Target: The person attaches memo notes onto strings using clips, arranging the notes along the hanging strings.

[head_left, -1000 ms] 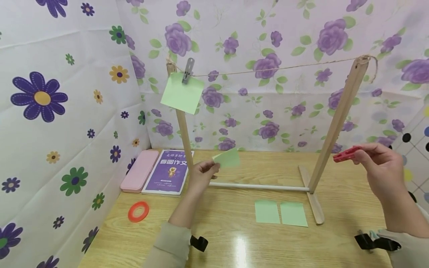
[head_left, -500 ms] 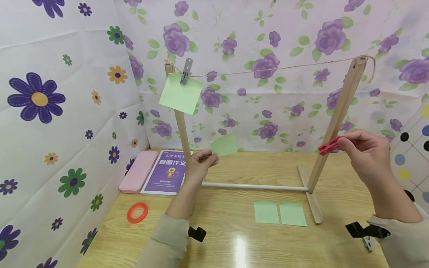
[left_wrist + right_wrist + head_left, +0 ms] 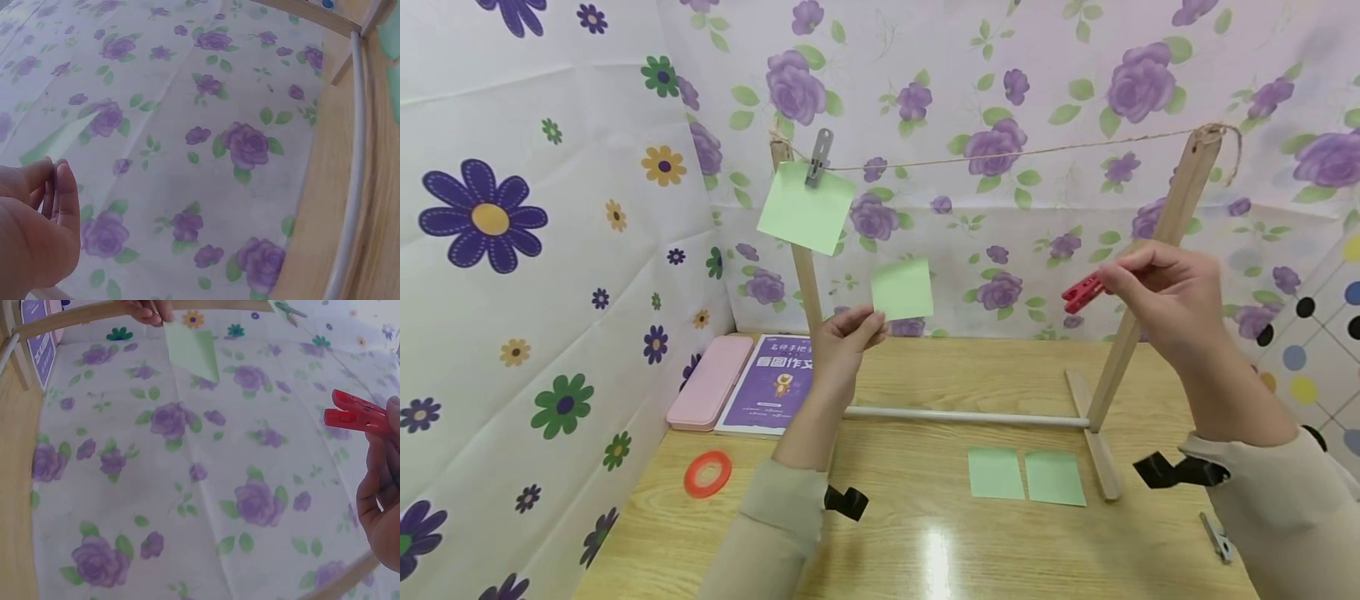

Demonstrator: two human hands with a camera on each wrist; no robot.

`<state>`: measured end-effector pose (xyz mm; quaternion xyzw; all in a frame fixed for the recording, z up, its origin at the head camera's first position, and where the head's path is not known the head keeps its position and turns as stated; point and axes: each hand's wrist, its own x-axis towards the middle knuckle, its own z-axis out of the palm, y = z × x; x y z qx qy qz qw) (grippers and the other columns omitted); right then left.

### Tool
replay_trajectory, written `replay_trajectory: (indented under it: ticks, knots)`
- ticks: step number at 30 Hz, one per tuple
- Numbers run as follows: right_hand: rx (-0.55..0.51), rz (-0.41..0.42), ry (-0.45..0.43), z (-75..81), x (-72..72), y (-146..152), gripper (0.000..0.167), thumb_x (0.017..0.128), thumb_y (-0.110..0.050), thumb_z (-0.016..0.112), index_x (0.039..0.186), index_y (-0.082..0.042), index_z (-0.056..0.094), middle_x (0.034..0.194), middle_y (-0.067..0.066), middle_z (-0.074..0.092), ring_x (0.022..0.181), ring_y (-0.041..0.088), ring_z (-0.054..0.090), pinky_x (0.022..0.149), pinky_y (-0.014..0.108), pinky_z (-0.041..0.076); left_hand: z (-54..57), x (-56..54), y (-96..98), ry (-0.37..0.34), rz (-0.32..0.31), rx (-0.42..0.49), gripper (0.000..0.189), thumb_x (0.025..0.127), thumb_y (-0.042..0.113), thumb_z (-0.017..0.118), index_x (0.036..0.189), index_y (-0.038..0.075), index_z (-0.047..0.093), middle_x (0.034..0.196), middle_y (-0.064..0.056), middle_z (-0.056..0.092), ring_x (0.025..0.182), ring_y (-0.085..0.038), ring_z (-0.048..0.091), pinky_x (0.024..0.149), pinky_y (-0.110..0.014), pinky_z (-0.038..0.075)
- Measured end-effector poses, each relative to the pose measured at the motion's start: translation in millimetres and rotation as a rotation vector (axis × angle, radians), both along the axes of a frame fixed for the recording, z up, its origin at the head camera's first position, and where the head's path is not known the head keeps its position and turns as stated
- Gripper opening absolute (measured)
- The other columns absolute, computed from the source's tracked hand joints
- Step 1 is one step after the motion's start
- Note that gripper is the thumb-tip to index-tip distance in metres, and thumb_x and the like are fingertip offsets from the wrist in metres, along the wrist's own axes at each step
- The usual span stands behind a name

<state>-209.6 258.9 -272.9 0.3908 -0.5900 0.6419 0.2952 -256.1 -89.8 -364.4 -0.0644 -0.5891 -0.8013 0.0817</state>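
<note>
In the head view my left hand (image 3: 848, 342) pinches a green sticky note (image 3: 902, 289) by its lower left corner, below the twine (image 3: 955, 162) strung between two wooden posts. My right hand (image 3: 1176, 292) grips a red clothespin (image 3: 1084, 292) in front of the right post (image 3: 1176, 200). The right wrist view shows the red clothespin's (image 3: 356, 412) jaws parted. A grey clip (image 3: 819, 158) holds another green note (image 3: 807, 208) on the twine near the left post. Two more green notes (image 3: 996, 473) lie on the table in front of the white rod.
A white rod (image 3: 970, 416) joins the frame's posts low down. At the left lie a pink case (image 3: 711, 383), a purple book (image 3: 767, 385) and a red ring (image 3: 707, 474). A loose grey clip (image 3: 1216, 537) lies by the right sleeve. Flowered cloth (image 3: 970, 83) hangs behind.
My left hand has lifted its note from just above the table toward the twine, turning it to face forward. My right hand has moved left and up with the red clothespin.
</note>
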Motion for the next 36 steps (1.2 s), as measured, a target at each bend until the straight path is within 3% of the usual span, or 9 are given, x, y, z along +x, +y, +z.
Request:
replay_trajectory:
  ticks: [12,15,21,25,27,29,32,36]
  knots:
    - [0.115,-0.052,0.064,55.0,-13.3,-48.4,0.012,0.089,0.004,0.075,0.082,0.013,0.07,0.08,0.01,0.071,0.058,0.011,0.058,0.05,0.014,0.048,28.5,-1.7,7.8,0.052,0.0,0.079,0.013,0.091,0.005,0.075,0.104,0.0,0.073,0.091,-0.005,0.074,0.082,-0.016,0.073,0.082,-0.027,0.062]
    - [0.158,-0.078,0.05,65.8,-13.6,-57.9,0.013,0.09,0.006,0.073,0.082,0.015,0.068,0.079,0.007,0.072,0.058,0.01,0.062,0.052,0.014,0.053,35.0,-2.2,9.7,0.074,-0.005,0.11,0.009,0.091,0.005,0.076,0.099,0.003,0.074,0.09,-0.007,0.074,0.077,-0.013,0.073,0.078,-0.027,0.063]
    - [0.227,-0.084,0.006,88.2,-12.2,-74.6,0.007,0.089,0.013,0.068,0.083,0.018,0.067,0.079,0.008,0.074,0.063,0.013,0.071,0.06,0.019,0.06,49.2,-4.4,11.8,0.145,0.016,0.177,0.013,0.089,0.005,0.078,0.097,-0.004,0.074,0.085,-0.011,0.074,0.073,-0.014,0.073,0.074,-0.028,0.064]
    - [0.265,-0.124,0.056,101.3,-13.2,-84.0,0.007,0.089,0.014,0.067,0.083,0.018,0.067,0.08,0.006,0.074,0.065,0.013,0.07,0.064,0.021,0.062,56.1,-6.2,13.1,0.182,0.036,0.212,0.001,0.089,0.003,0.077,0.09,0.003,0.077,0.08,-0.006,0.074,0.07,-0.013,0.073,0.072,-0.027,0.064]
    - [0.289,-0.174,0.084,108.1,-14.2,-89.7,0.008,0.089,0.013,0.068,0.082,0.017,0.067,0.079,0.003,0.073,0.065,0.013,0.069,0.065,0.019,0.061,58.6,-6.8,13.8,0.198,0.037,0.226,0.004,0.089,0.003,0.077,0.088,0.006,0.077,0.08,-0.006,0.074,0.07,-0.013,0.073,0.072,-0.027,0.064]
    - [0.316,-0.226,0.114,115.3,-15.6,-95.9,0.009,0.09,0.012,0.069,0.082,0.016,0.068,0.079,0.0,0.073,0.066,0.012,0.069,0.065,0.018,0.061,60.7,-6.9,14.5,0.216,0.034,0.23,0.001,0.089,0.003,0.078,0.09,0.004,0.077,0.081,-0.006,0.074,0.071,-0.014,0.073,0.072,-0.027,0.064]
    - [0.314,-0.264,0.11,125.3,-17.4,-106.2,0.011,0.09,0.009,0.07,0.081,0.014,0.069,0.076,-0.003,0.073,0.065,0.012,0.068,0.066,0.018,0.06,63.4,-6.8,15.8,0.231,0.027,0.224,0.012,0.087,0.007,0.08,0.094,-0.002,0.075,0.083,-0.006,0.074,0.073,-0.015,0.073,0.073,-0.027,0.064]
    - [0.299,-0.243,0.123,135.9,-21.9,-121.6,0.013,0.091,0.006,0.07,0.08,0.012,0.069,0.074,-0.004,0.072,0.06,0.014,0.065,0.062,0.018,0.059,66.3,-6.4,18.0,0.24,0.01,0.237,0.015,0.088,0.006,0.08,0.097,-0.005,0.074,0.083,-0.007,0.074,0.073,-0.015,0.072,0.073,-0.027,0.064]
